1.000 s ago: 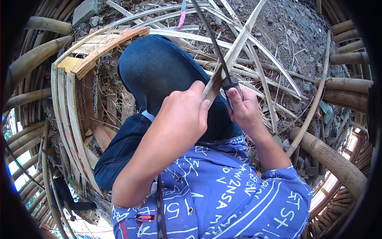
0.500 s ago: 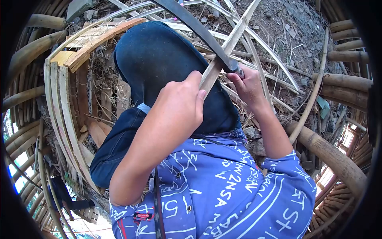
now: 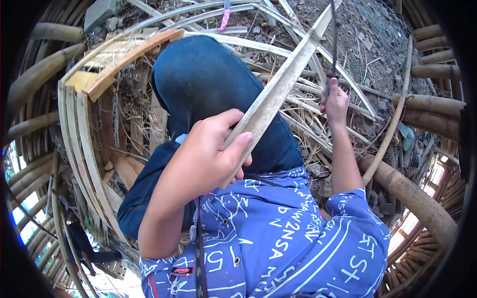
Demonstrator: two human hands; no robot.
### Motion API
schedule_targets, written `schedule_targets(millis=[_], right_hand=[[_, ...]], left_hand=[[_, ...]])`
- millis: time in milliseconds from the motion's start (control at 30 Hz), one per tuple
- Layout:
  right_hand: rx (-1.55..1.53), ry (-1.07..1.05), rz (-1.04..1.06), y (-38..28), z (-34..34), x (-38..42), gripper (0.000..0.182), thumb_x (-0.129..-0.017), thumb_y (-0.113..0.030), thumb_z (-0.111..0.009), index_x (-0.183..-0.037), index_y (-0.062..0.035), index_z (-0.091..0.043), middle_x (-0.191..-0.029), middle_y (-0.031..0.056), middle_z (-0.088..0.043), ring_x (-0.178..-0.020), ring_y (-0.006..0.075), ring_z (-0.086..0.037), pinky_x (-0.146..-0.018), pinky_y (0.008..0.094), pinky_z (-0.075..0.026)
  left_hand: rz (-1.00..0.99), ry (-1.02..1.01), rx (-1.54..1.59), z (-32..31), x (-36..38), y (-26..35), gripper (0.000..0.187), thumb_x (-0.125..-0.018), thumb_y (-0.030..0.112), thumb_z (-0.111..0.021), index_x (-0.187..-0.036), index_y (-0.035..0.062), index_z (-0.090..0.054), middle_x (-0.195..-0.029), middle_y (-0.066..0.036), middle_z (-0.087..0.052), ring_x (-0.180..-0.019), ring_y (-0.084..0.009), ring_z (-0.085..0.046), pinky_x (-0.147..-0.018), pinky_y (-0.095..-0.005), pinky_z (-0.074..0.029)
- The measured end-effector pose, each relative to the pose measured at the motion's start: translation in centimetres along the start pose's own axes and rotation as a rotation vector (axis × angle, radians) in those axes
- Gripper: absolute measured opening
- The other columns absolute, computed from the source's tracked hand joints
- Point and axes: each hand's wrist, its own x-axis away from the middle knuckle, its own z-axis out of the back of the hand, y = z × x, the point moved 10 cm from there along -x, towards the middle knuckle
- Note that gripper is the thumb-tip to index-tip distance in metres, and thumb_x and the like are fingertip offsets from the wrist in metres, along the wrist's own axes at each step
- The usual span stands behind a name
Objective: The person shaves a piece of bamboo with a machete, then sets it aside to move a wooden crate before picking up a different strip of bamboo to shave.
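Bamboo strip (image 3: pixel 278 89) runs from the left hand (image 3: pixel 208 154) toward one o'clock, over the knee. Left fingers (image 3: pixel 238 144) curled tight around its lower end. Right hand (image 3: pixel 336 97) fisted on a knife (image 3: pixel 332 30) handle. Shirt (image 3: pixel 278 243) print partly legible: "2NSA".

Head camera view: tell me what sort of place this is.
Probably an outdoor bamboo craft spot. Split bamboo strips lie scattered over bare dirt ground, thick bamboo poles ring the edges, and a half-built bent-slat frame stands on the left.
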Motion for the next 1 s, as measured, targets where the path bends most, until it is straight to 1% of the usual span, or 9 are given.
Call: schedule_targets(millis=[300, 433, 533, 600, 633, 733, 833, 933, 1000], right_hand=[[-0.655, -0.091, 0.042, -5.9, -6.8, 1.6, 0.045, -0.087, -0.048, -0.065, -0.081, -0.0069, -0.049, -0.067, 0.0043, -0.054, -0.041, 0.0089, -0.047, -0.036, 0.0232, -0.039], [-0.622, 0.028, -0.029, -6.7, -5.9, 0.5, 0.036, -0.090, -0.032, -0.063, -0.107, -0.0010, -0.058, -0.083, 0.0054, -0.058, -0.062, 0.0150, -0.056, -0.055, 0.0271, -0.049], [-0.559, -0.021, -0.059, -6.9, -3.6, -2.1, 0.029, -0.083, -0.020, -0.069, -0.101, -0.0001, -0.058, -0.090, 0.0096, -0.060, -0.078, 0.0194, -0.061, -0.070, 0.0320, -0.051], [-0.484, -0.027, -0.045, -7.0, -2.3, -4.0, 0.027, -0.084, -0.021, -0.068, -0.100, -0.0018, -0.059, -0.093, 0.0082, -0.060, -0.082, 0.0186, -0.059, -0.074, 0.0325, -0.049], [-0.449, -0.017, -0.030, -7.9, -1.7, -4.5, 0.025, -0.084, -0.021, -0.067, -0.100, -0.0028, -0.059, -0.093, 0.0069, -0.060, -0.083, 0.0175, -0.058, -0.076, 0.0319, -0.047], [-0.251, -0.060, 0.096, -8.7, 0.7, -8.8, 0.017, -0.086, -0.018, -0.064, -0.094, -0.0047, -0.059, -0.090, 0.0033, -0.058, -0.078, 0.0142, -0.053, -0.074, 0.0302, -0.043], [-0.138, -0.163, 0.187, -7.2, 2.0, -13.3, 0.013, -0.087, -0.014, -0.062, -0.093, -0.0032, -0.060, -0.090, 0.0043, -0.059, -0.075, 0.0128, -0.051, -0.070, 0.0273, -0.041], [-0.102, -0.182, 0.011, -3.4, 1.9, -15.2, 0.014, -0.087, -0.016, -0.065, -0.090, -0.0031, -0.060, -0.084, 0.0040, -0.059, -0.074, 0.0126, -0.054, -0.065, 0.0250, -0.043], [-0.037, -0.261, -0.103, -1.2, 0.8, -14.8, 0.016, -0.082, -0.016, -0.068, -0.085, -0.0034, -0.060, -0.075, 0.0026, -0.056, -0.057, 0.0119, -0.051, -0.050, 0.0267, -0.042]], left_hand=[[-0.098, -0.158, 0.353, -1.0, 0.1, -1.0, 0.030, -0.095, 0.019, -0.058, -0.116, -0.0010, -0.054, -0.075, -0.008, -0.065, -0.060, -0.0104, -0.064, -0.052, -0.0235, -0.054], [-0.232, -0.159, 0.426, -3.6, -1.8, -0.6, 0.029, -0.095, 0.020, -0.057, -0.115, -0.0004, -0.055, -0.079, -0.008, -0.065, -0.065, -0.0124, -0.065, -0.055, -0.0275, -0.055], [-0.641, 0.074, 0.150, -4.4, -4.9, 1.1, 0.032, -0.091, 0.022, -0.061, -0.111, -0.0031, -0.054, -0.083, -0.016, -0.066, -0.071, -0.0229, -0.066, -0.067, -0.0382, -0.051], [-0.570, 0.118, -0.021, -4.9, -4.8, 1.9, 0.038, -0.091, 0.032, -0.058, -0.109, -0.0016, -0.055, -0.091, -0.026, -0.065, -0.081, -0.0376, -0.065, -0.072, -0.0446, -0.049], [-0.409, 0.022, -0.060, -5.0, -4.2, 1.8, 0.044, -0.092, 0.036, -0.055, -0.115, -0.0013, -0.051, -0.088, -0.024, -0.065, -0.083, -0.0377, -0.064, -0.073, -0.0451, -0.048], [-0.506, 0.105, -0.117, -2.8, -1.2, 1.6, 0.051, -0.091, 0.034, -0.059, -0.125, 0.0001, -0.041, -0.084, -0.019, -0.063, -0.079, -0.0366, -0.064, -0.071, -0.0435, -0.049], [-0.538, 0.303, -0.057, 2.9, 5.3, 0.0, 0.051, -0.088, 0.026, -0.063, -0.127, 0.0003, -0.041, -0.101, -0.015, -0.059, -0.077, -0.0263, -0.065, -0.069, -0.0378, -0.050], [-0.455, 0.654, 0.143, 8.4, 14.5, -4.7, 0.046, -0.084, 0.014, -0.068, -0.124, 0.0021, -0.048, -0.100, -0.008, -0.059, -0.078, -0.0122, -0.063, -0.068, -0.0255, -0.051], [-0.561, 0.992, 0.243, 9.9, 22.3, -8.4, 0.041, -0.083, 0.003, -0.068, -0.120, 0.0022, -0.051, -0.095, -0.006, -0.060, -0.080, -0.0105, -0.062, -0.072, -0.0246, -0.051]])
